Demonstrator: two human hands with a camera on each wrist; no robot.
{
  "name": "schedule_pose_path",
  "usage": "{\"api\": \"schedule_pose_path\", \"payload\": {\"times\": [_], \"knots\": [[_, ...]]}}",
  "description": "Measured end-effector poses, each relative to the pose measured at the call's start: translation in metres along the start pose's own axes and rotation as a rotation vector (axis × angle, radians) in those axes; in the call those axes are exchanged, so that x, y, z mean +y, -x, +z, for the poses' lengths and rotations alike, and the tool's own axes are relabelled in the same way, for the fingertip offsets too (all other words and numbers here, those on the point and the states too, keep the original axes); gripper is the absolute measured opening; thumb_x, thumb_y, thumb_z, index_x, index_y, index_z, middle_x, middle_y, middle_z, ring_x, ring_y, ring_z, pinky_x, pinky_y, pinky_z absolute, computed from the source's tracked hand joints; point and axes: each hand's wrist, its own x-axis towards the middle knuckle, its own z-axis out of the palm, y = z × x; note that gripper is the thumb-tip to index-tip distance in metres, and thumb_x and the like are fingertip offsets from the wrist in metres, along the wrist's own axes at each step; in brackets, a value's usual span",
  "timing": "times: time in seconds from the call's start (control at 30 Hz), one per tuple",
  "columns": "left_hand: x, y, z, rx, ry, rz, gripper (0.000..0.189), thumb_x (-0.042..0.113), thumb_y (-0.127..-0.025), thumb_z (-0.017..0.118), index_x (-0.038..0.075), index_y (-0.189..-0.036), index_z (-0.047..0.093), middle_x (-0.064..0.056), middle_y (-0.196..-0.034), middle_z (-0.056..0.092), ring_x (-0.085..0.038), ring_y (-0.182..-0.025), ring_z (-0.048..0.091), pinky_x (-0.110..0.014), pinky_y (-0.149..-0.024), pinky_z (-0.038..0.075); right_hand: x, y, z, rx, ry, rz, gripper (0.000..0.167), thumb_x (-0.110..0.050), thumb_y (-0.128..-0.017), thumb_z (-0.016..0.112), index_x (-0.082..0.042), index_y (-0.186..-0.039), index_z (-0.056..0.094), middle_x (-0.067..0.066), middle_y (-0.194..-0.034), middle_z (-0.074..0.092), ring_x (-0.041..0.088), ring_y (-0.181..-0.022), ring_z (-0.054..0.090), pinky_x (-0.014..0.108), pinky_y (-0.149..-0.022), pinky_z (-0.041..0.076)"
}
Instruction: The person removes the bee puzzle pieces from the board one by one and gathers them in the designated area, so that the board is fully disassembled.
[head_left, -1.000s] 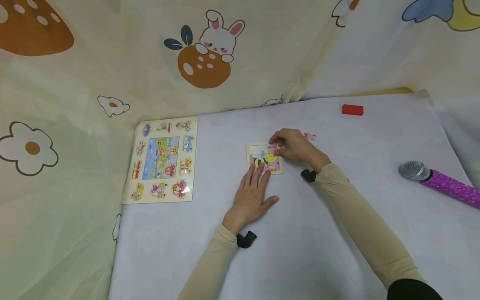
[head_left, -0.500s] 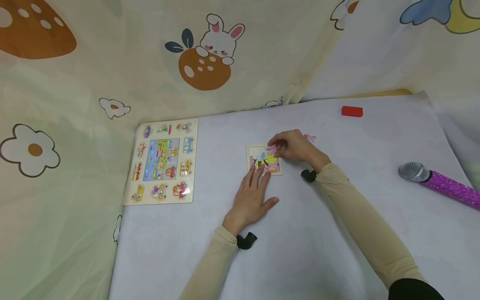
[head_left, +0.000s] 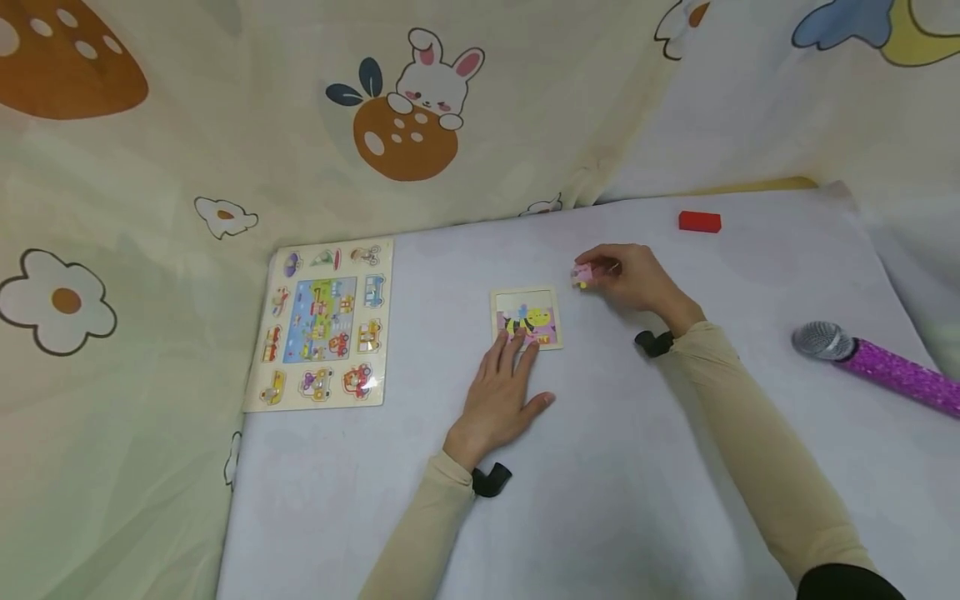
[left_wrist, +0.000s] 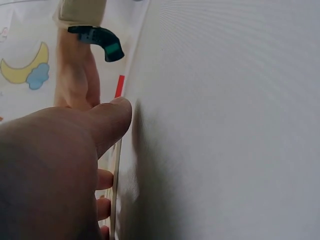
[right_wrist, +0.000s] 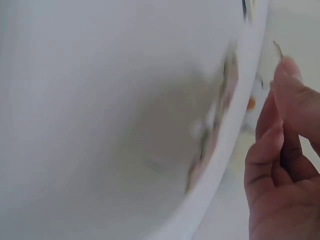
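The pink puzzle piece point(head_left: 582, 275), pinched in the right hand point(head_left: 633, 273) over the desk point(head_left: 637, 467) beside the small puzzle tray point(head_left: 525, 298), looks light, thin and stiff, probably best gripped by its edges, while the left hand point(head_left: 495, 400) rests straight fingers on the tray's near side.

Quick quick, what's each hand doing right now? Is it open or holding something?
Left hand: open, resting on the bee puzzle.
Right hand: closed, pinching a pink puzzle piece.
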Motion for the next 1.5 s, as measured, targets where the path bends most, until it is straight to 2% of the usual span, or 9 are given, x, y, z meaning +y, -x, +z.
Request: {"api": "schedule_pose_path", "payload": {"times": [0.1, 0.27, 0.37, 0.5, 0.7, 0.9, 1.03, 1.27, 1.5], "knots": [[0.0, 0.0, 0.001, 0.001, 0.004, 0.002, 0.082, 0.055, -0.105, 0.059, 0.012, -0.168, 0.027, -0.012, -0.177, 0.015, -0.035, -0.166, 0.003, -0.048, -0.135, 0.014, 0.013, 0.006, -0.019, 0.036, -0.002, 0.032, 0.035, 0.002, -0.099, 0.067, -0.009, -0.132, 0.073, 0.016, -0.12, 0.071, 0.03, -0.105, 0.062, 0.035, -0.093, 0.052], [0.0, 0.0, 0.001, -0.006, 0.007, -0.004, 0.083, 0.056, -0.105, 0.058, 0.012, -0.168, 0.027, -0.012, -0.177, 0.015, -0.034, -0.166, 0.003, -0.049, -0.135, 0.013, 0.038, 0.018, -0.046, 0.081, 0.009, 0.075, 0.034, -0.001, -0.1, 0.068, -0.008, -0.134, 0.071, 0.018, -0.125, 0.07, 0.033, -0.108, 0.063, 0.01, -0.084, 0.042], [0.0, 0.0, 0.0, -0.01, 0.008, -0.007, 0.084, 0.056, -0.105, 0.059, 0.012, -0.168, 0.027, -0.012, -0.177, 0.015, -0.034, -0.166, 0.003, -0.049, -0.135, 0.013, 0.052, 0.025, -0.056, 0.086, 0.011, 0.102, 0.034, -0.002, -0.101, 0.066, -0.006, -0.134, 0.07, 0.019, -0.124, 0.069, 0.033, -0.108, 0.062, 0.006, -0.08, 0.039], [0.0, -0.001, 0.0, -0.012, 0.002, -0.009, 0.084, 0.057, -0.105, 0.059, 0.012, -0.168, 0.027, -0.012, -0.177, 0.014, -0.034, -0.166, 0.004, -0.049, -0.135, 0.013, 0.065, 0.032, -0.059, 0.065, 0.009, 0.139, 0.033, -0.002, -0.102, 0.062, -0.005, -0.134, 0.07, 0.02, -0.119, 0.067, 0.032, -0.106, 0.059, 0.01, -0.078, 0.039], [0.0, -0.001, 0.0, -0.013, 0.001, -0.017, 0.085, 0.058, -0.104, 0.06, 0.013, -0.169, 0.027, -0.011, -0.177, 0.015, -0.034, -0.166, 0.004, -0.049, -0.134, 0.014, 0.073, 0.033, -0.052, 0.004, 0.014, 0.218, 0.035, -0.007, -0.103, 0.063, -0.009, -0.138, 0.069, 0.02, -0.12, 0.065, 0.031, -0.104, 0.054, 0.019, -0.079, 0.043], [0.0, -0.001, 0.001, -0.018, 0.006, -0.014, 0.09, 0.06, -0.102, 0.061, 0.012, -0.169, 0.023, -0.011, -0.177, 0.013, -0.033, -0.166, 0.002, -0.049, -0.135, 0.014, 0.077, 0.029, -0.05, 0.014, 0.067, 0.206, 0.035, -0.005, -0.099, 0.067, -0.009, -0.133, 0.073, 0.02, -0.115, 0.068, 0.03, -0.098, 0.055, 0.035, -0.078, 0.044], [-0.001, -0.002, 0.002, -0.023, 0.002, -0.012, 0.097, 0.062, -0.102, 0.06, 0.011, -0.171, 0.014, -0.01, -0.178, 0.012, -0.031, -0.167, -0.001, -0.047, -0.135, 0.011, 0.077, 0.028, -0.052, -0.001, 0.075, 0.197, 0.035, -0.006, -0.098, 0.069, -0.008, -0.133, 0.073, 0.022, -0.12, 0.07, 0.032, -0.099, 0.056, 0.04, -0.08, 0.044], [0.003, -0.002, 0.001, -0.007, -0.059, -0.012, 0.094, 0.06, -0.104, 0.058, 0.008, -0.171, 0.017, -0.01, -0.178, 0.013, -0.033, -0.167, 0.004, -0.047, -0.134, 0.017, 0.071, 0.031, -0.055, 0.006, 0.048, 0.195, 0.041, -0.007, -0.098, 0.071, -0.007, -0.139, 0.069, 0.025, -0.13, 0.068, 0.036, -0.107, 0.06, 0.038, -0.085, 0.046], [0.006, -0.002, 0.0, 0.026, -0.074, -0.013, 0.089, 0.058, -0.105, 0.057, 0.005, -0.169, 0.023, -0.013, -0.177, 0.019, -0.035, -0.165, 0.012, -0.047, -0.133, 0.021, 0.033, 0.023, -0.04, 0.062, -0.003, 0.09, 0.034, -0.009, -0.097, 0.076, -0.007, -0.131, 0.074, 0.021, -0.123, 0.071, 0.036, -0.106, 0.065, 0.025, -0.083, 0.046]]}}
